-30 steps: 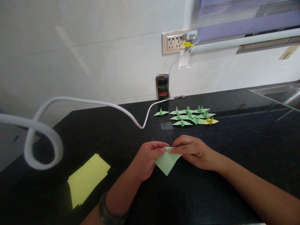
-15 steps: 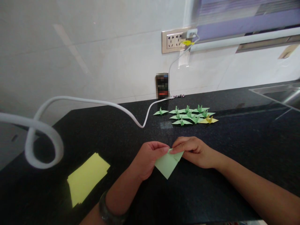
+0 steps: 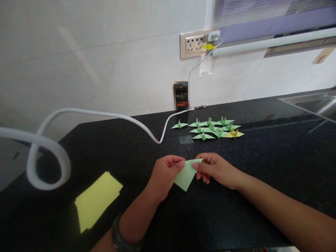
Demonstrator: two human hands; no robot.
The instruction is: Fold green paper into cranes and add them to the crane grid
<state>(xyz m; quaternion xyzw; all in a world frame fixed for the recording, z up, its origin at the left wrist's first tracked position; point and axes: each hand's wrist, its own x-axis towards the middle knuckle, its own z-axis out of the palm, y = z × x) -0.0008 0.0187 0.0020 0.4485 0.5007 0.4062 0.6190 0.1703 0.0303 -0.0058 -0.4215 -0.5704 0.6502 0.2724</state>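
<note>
A folded piece of light green paper (image 3: 186,178) is held between both hands above the dark countertop (image 3: 210,217), one corner pointing down toward me. My left hand (image 3: 166,175) pinches its left side between thumb and fingers. On the right edge, the thumb of my right hand (image 3: 214,169) presses on the front, with the fingers curled behind. Beyond the hands stand several green paper cranes (image 3: 203,137) in loose rows, with a yellow paper crane (image 3: 234,134) at their right end. To the left lies a stack of yellow paper (image 3: 98,201).
A thick white cable (image 3: 118,115) loops across the left side and runs to the wall socket (image 3: 193,44). A small blurred-out dark object (image 3: 181,95) leans against the wall. A sink (image 3: 315,103) is set in the counter at the far right.
The green paper has been raised slightly and turned between the hands. My right hand has shifted its grip from the top edge to the right side, thumb now in front.
</note>
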